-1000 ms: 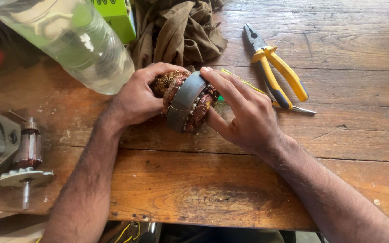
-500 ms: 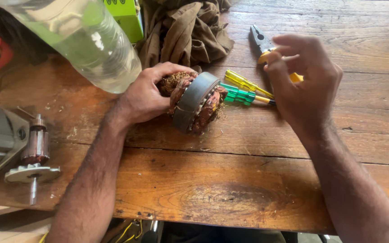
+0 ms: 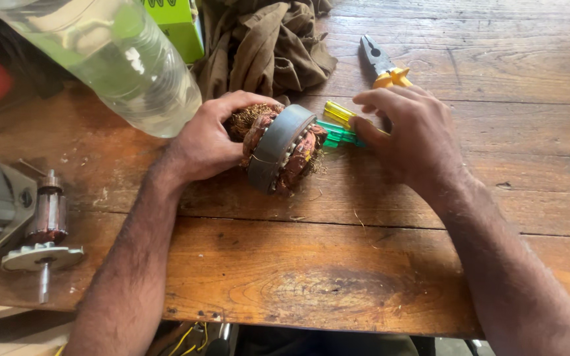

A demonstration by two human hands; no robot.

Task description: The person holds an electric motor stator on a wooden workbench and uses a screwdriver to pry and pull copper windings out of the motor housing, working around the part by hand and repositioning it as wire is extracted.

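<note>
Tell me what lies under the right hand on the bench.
Under the right hand lie two screwdrivers, one with a yellow handle and one with a green handle. Their shafts are covered by the hand.

Bright daylight, strongest on my wooden surface toward 1 o'clock, where the boards wash pale. Soft shadows only, under my left hand and right hand. Glare streaks on the clear plastic bottle at 10 o'clock, which sits close and a bit soft. Centre sharp. Slight wide-angle stretch at my forearms near the bottom corners.
</note>
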